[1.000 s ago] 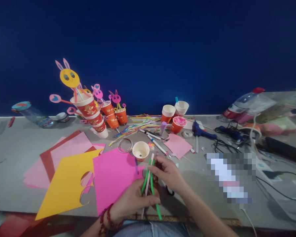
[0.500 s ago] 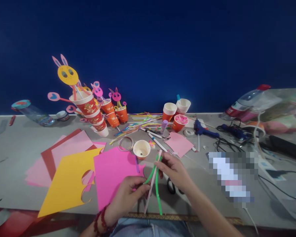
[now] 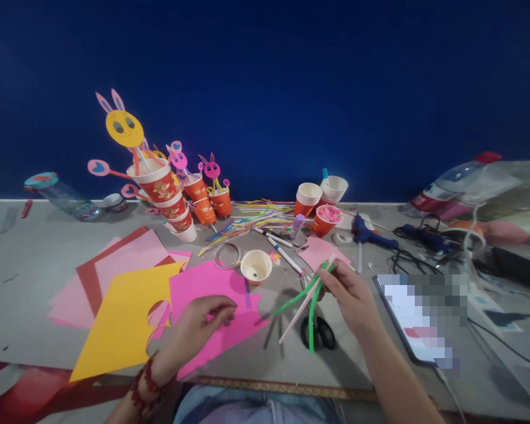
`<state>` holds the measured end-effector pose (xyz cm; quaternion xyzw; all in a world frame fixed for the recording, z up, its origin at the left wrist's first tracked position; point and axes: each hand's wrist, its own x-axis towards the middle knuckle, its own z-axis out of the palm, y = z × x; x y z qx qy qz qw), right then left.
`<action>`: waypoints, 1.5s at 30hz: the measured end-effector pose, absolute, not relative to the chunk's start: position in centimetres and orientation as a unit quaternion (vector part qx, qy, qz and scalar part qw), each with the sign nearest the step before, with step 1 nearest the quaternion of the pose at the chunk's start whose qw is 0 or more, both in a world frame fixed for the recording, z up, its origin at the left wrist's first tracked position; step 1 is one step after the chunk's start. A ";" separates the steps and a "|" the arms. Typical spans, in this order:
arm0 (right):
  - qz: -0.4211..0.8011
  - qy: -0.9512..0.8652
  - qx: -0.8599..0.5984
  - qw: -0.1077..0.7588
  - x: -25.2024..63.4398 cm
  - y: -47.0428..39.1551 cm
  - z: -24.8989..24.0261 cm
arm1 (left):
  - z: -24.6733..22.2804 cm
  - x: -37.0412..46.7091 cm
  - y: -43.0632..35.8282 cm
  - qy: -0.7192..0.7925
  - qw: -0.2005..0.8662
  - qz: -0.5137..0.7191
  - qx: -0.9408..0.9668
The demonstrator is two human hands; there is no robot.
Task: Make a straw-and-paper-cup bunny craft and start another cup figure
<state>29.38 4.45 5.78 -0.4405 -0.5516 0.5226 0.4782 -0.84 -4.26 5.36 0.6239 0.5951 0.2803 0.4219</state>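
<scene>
My right hand (image 3: pixel 347 288) pinches the top of a small bundle: a pale drinking straw (image 3: pixel 301 314) and green bendy straws (image 3: pixel 311 324) that splay apart below the fingers. The bundle hangs over black-handled scissors (image 3: pixel 324 333) on the table. My left hand (image 3: pixel 207 321) is apart from the bundle, over a magenta paper sheet (image 3: pixel 212 282). Its fingers are loosely curled, with nothing visible in them. Beyond the hands stands a white-lined paper cup (image 3: pixel 256 268) with a hole in its bottom, next to a roll of tape (image 3: pixel 226 255).
Rabbit-decorated cups (image 3: pixel 159 182) stand at the back left, near yellow paper (image 3: pixel 115 318) with cut-outs. Several loose straws (image 3: pixel 256 221) lie along the wall. To the right are stacked cups (image 3: pixel 308 197), a blue glue gun (image 3: pixel 373 235), cables and a phone (image 3: pixel 410 321).
My left hand has let go of the straws and moved left. My right hand has carried the bundle to the right, and more of the scissors now shows.
</scene>
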 end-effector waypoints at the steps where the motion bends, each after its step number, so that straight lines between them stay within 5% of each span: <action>1: 0.517 -0.539 -0.448 0.491 30.0 4.6 5.5 | 5.3 -1.8 -3.9 0.616 0.379 0.283 0.630; 8: 0.515 -0.491 -0.492 0.502 32.9 4.5 4.1 | 3.7 -4.8 -2.0 0.609 0.179 0.230 0.738; 26: 0.515 -0.535 -0.494 0.453 32.3 4.3 2.8 | 0.8 -0.4 4.6 0.529 0.261 0.297 0.751; 37: 0.511 -0.529 -0.495 0.462 32.0 4.4 3.5 | 3.3 -1.7 9.2 0.577 0.192 0.415 0.677; 45: 0.527 -0.530 -0.489 0.449 31.4 4.4 3.6 | 0.6 1.0 8.3 0.551 0.167 0.337 0.745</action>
